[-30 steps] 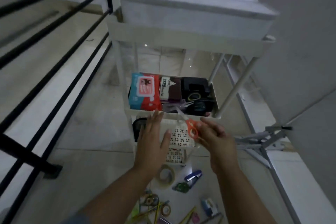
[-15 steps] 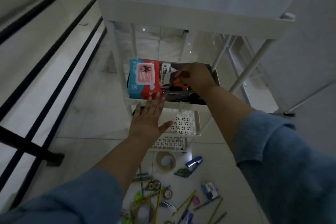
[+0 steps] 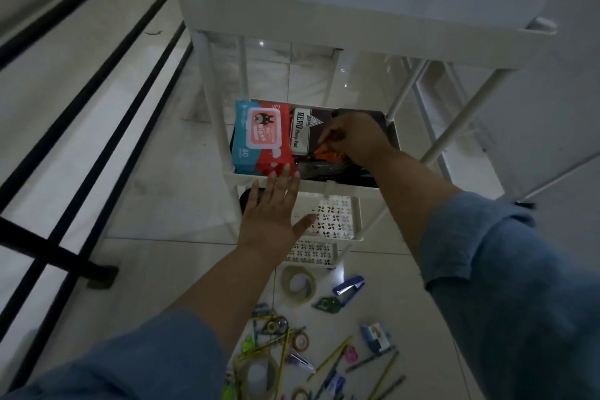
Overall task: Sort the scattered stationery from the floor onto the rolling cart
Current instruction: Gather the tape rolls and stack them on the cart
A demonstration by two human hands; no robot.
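Observation:
A white rolling cart (image 3: 344, 14) stands ahead. Its middle shelf (image 3: 311, 187) holds a wet-wipes pack (image 3: 259, 140), a stamp pad box (image 3: 300, 133) and dark items. My right hand (image 3: 354, 138) reaches into that shelf and holds orange-handled scissors (image 3: 328, 153) low over the dark items. My left hand (image 3: 276, 208) hovers flat with fingers spread at the shelf's front rim, empty. On the floor below lie a tape roll (image 3: 298, 284), a blue stapler (image 3: 349, 286), a green correction tape (image 3: 328, 304), small tape rolls and several pencils and pens (image 3: 331, 359).
A black metal railing (image 3: 91, 84) runs along the left, with a foot (image 3: 100, 276) on the floor. The cart's bottom shelf (image 3: 334, 214) has a patterned base. A grey wall (image 3: 552, 75) is close on the right. A white bin sits on the cart's top tier.
My right hand carried the orange scissors from in front of the cart into the middle shelf and now holds them lower there. My left hand stayed near the shelf rim.

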